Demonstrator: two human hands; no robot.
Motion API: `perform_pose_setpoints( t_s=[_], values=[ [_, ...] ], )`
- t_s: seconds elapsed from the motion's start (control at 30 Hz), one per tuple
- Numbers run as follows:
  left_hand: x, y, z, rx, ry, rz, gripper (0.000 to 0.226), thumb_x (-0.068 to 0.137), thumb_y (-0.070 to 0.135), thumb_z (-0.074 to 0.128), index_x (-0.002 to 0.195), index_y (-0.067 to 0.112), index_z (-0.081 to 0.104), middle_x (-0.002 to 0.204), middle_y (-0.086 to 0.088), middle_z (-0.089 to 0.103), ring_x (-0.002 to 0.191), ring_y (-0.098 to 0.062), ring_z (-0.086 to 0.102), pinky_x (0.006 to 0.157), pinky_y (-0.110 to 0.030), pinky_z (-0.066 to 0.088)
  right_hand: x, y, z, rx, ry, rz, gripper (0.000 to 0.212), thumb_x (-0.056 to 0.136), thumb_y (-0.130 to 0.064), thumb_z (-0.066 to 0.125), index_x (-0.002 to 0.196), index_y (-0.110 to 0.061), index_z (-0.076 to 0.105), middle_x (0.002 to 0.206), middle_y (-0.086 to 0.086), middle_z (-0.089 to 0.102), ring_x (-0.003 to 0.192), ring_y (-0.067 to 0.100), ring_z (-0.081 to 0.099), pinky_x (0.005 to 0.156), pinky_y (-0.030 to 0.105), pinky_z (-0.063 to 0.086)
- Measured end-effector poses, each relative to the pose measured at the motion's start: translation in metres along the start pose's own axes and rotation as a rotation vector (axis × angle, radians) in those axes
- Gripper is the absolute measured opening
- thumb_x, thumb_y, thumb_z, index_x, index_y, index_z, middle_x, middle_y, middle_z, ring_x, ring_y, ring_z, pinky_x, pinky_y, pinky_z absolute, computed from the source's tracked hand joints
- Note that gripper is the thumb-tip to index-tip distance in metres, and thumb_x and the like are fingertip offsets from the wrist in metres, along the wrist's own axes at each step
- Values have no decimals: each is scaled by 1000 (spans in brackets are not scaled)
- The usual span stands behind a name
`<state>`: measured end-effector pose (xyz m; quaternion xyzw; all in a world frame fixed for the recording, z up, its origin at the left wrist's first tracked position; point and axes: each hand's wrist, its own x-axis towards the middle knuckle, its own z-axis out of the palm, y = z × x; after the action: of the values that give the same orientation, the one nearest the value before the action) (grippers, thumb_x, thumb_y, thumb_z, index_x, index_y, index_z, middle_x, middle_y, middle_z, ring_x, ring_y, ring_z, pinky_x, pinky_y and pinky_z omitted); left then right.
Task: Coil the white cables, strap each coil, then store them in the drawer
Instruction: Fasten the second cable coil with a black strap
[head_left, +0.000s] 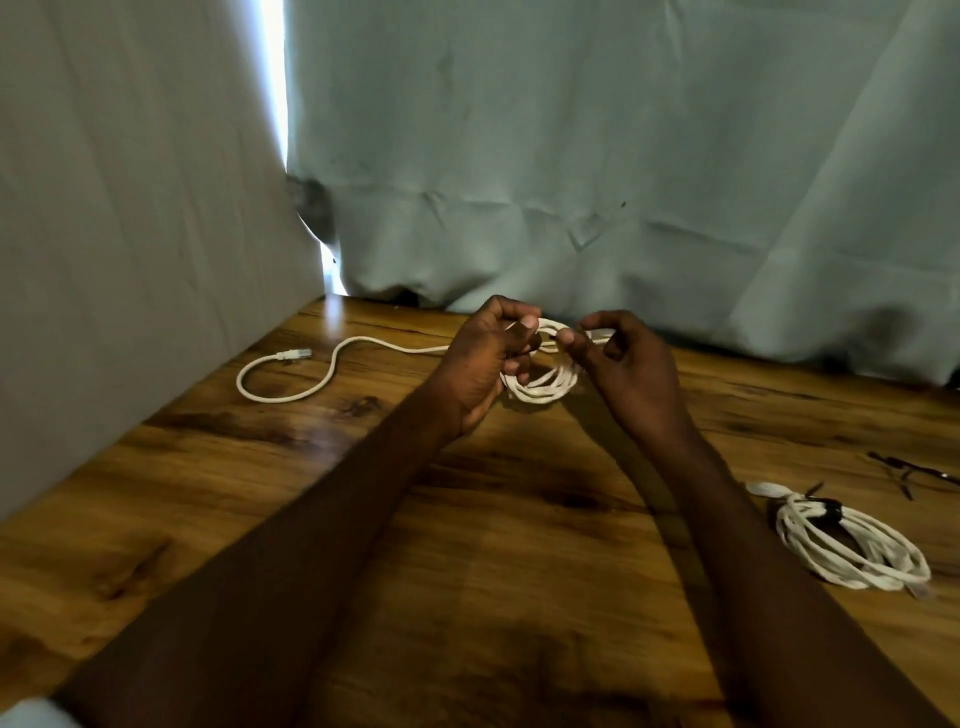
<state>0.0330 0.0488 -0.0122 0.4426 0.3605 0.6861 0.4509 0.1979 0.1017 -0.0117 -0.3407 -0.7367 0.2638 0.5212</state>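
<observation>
Cable (545, 382): white, light, limp, springy (judged); part-coiled above desk (519, 545), tail trailing left. Left hand (485, 358) fingers curl round loops; right hand (628, 358) pinches strand. Grip bundled loops. Strapped coil (852, 545) lies right.

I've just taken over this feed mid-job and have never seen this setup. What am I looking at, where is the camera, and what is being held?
There is no machine: a person works with bare hands, filmed by one camera worn on the head, looking down at a wooden table. The left hand grips a half-wound white cable coil; the right hand pinches its strand with curled fingers. The cable's loose tail and plug lie at left. At right lies a finished coil bound by a black strap, with spare straps beyond. No drawer is in view.
</observation>
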Motion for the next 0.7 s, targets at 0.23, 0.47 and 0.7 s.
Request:
perform_pose_setpoints(
  t_s=[0.23,0.47,0.7],
  values=[
    [0,-6,-2,165,71,75,12,102,2,53,100,13,57,75,-6,52,46,-3,39,50,-26,37,8,9,-7,-227,-67,172,29,101,-37,61,100,-15,80,91,2,75,88,17,67,79,32,47],
    [-2,-19,-2,438,14,203,9,99,18,59,99,27,60,88,0,65,77,-11,60,66,-31,47,3,-4,-9,-66,-101,284,21,99,-23,68,82,-15,78,51,-12,62,49,0,55,57,26,43],
    [-7,-25,5,478,-84,264,12,97,17,57,108,19,52,105,-17,69,98,-23,66,90,-51,52,-5,-30,-4,164,-110,122,10,95,-8,71,92,-4,79,63,-2,71,57,1,62,57,14,46]
  ],
)
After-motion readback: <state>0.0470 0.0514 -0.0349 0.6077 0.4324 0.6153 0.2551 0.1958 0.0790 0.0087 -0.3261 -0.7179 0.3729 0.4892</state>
